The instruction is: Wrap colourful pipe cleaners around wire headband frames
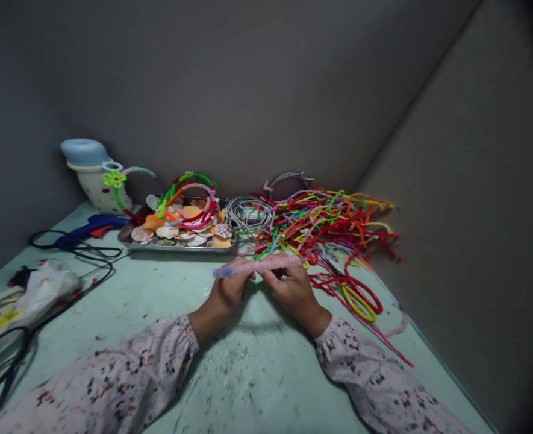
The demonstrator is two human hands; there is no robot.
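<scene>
A pink fuzzy pipe-cleaner strip (270,264) with a purple left end stretches level across both hands over the middle of the table. Closed fingers of my left hand (228,287) grip it left of its middle. On the other side, my right hand (296,292) pinches it with thumb and fingers near its right part. What lies inside the fuzzy wrap is hidden. Bits of green pipe cleaner show just beyond and below the fingertips. Behind my right hand spreads a tangled heap of coloured pipe cleaners (333,220).
A metal tray (180,248) of seashells and bent pipe-cleaner rings stands at the back. Beside it is a coil of grey wire (249,212). To the left are a blue-lidded cup (99,184), a blue glue gun (88,230) with black cord, and a plastic bag (52,286).
</scene>
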